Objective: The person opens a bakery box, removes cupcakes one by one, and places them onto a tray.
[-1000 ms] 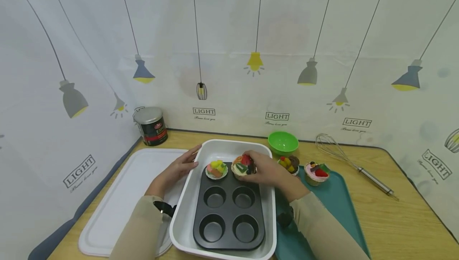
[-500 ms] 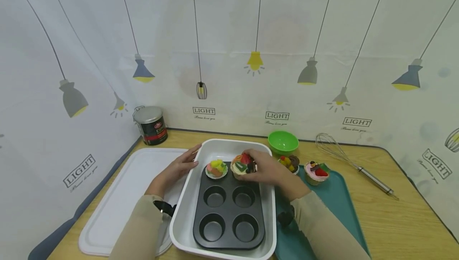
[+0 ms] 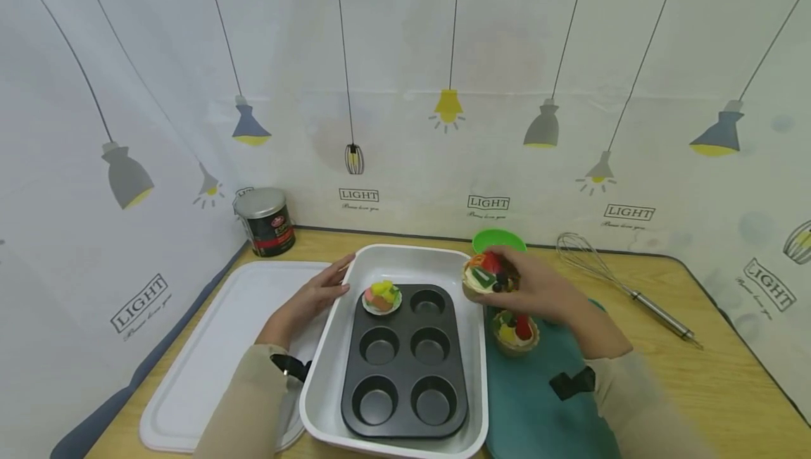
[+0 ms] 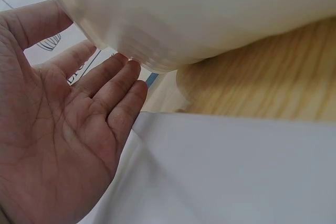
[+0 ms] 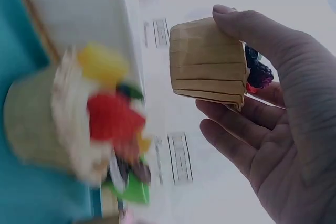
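In the head view, my right hand [image 3: 538, 290] pinches a fruit tart [image 3: 479, 283] topped with strawberry, berries and cream, held up beside the right rim of a white baking dish [image 3: 483, 381]. The right wrist view shows its tan ridged cup [image 5: 207, 59] between thumb and fingers. My left hand [image 3: 307, 304] touches the dish's left side with nearly straight fingers. Inside the dish lies a dark muffin tin [image 3: 405, 364]. A yellow-topped cupcake [image 3: 382, 297] fills its far left cup; the other cups are empty. Another fruit tart [image 3: 516, 334] stands on the teal tray [image 3: 538, 403].
Left of the dish lies a white tray [image 3: 209, 360], with a black lidded can [image 3: 269, 223] behind it. A green bowl [image 3: 499, 239], partly hidden by the right hand, stands at the back. A whisk [image 3: 602, 272] rests on the table at the right.
My right hand has lifted the fruit tart out of the tin's far right cup and carried it right, past the dish's rim. My left hand stays at the dish's side.
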The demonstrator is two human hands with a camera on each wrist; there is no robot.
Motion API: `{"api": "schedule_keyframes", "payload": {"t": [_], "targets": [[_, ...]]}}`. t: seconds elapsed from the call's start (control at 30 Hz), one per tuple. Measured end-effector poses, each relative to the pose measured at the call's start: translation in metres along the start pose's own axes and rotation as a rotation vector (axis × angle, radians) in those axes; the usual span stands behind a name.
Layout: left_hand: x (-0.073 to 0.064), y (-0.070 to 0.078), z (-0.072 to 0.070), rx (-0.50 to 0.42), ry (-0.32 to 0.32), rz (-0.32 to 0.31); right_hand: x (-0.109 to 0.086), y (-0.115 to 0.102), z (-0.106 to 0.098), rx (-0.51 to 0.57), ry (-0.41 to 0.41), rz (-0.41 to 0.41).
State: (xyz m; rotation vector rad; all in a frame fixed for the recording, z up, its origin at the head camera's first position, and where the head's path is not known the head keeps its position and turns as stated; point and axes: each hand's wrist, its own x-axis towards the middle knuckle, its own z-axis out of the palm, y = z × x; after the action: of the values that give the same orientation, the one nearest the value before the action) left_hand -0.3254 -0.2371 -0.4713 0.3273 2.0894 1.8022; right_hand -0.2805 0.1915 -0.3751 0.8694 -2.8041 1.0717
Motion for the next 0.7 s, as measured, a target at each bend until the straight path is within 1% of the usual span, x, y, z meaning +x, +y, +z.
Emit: {"api": "schedule_keyframes", "payload": {"t": [0.1, 0.27, 0.4, 0.5, 0.63, 0.7], "targets": [[0.000, 0.000, 0.000, 0.004, 0.001, -0.004, -0.020, 0.015, -0.014, -0.018, 0.042, 0.016], [0.001, 0.001, -0.001, 0.006, 0.005, -0.007, -0.054, 0.039, -0.029, -0.073, 0.104, 0.041], [0.004, 0.001, -0.001, 0.006, 0.006, 0.000, -0.077, 0.052, -0.041, -0.138, 0.117, 0.051], [0.004, 0.001, -0.002, 0.003, 0.009, 0.005, -0.087, 0.057, -0.051, -0.144, 0.068, 0.074], [0.002, 0.000, -0.003, -0.001, -0.001, 0.002, -0.097, 0.066, -0.062, -0.131, -0.061, 0.136], [0.002, -0.001, -0.003, -0.004, -0.007, -0.001, -0.100, 0.070, -0.064, -0.092, -0.117, 0.155]]}}
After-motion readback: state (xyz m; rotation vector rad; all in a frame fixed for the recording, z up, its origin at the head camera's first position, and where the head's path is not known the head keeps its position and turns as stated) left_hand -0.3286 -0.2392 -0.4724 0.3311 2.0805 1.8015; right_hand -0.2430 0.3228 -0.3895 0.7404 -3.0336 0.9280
